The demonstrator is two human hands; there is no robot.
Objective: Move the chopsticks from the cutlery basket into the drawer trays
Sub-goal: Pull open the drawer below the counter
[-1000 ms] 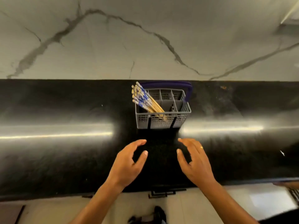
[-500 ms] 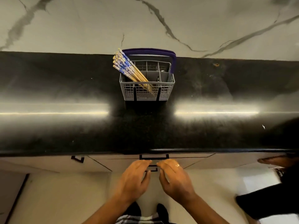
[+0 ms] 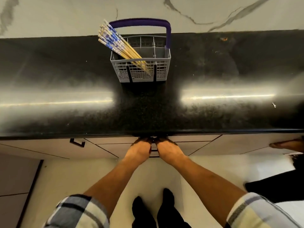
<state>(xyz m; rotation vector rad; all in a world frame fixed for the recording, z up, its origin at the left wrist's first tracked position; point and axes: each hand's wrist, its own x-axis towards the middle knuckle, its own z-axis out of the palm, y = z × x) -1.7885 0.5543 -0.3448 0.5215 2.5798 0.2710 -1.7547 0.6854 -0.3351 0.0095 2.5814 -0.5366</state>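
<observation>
i see the long wooden chopsticks with blue and white tops (image 3: 115, 45) leaning left in the grey plastic grid basket with a purple handle (image 3: 141, 69), which sits on the shiny black speckled stone counter (image 3: 213, 66). my left hand (image 3: 139, 150) and right hand (image 3: 167, 150) sit side by side under the counter edge at the flat pale drawer front (image 3: 115, 148). the fingers are hidden, so i cannot tell their grip.

The cutlery basket (image 3: 141, 66) stands on the tabletop (image 3: 213, 112) near its back edge, by the wall (image 3: 65, 15). The chopsticks (image 3: 117, 45) lean left out of the basket's left compartment. Below the tabletop's front edge, the left hand (image 3: 139, 149) and right hand (image 3: 167, 149) sit side by side at the drawer front (image 3: 115, 148).
</observation>
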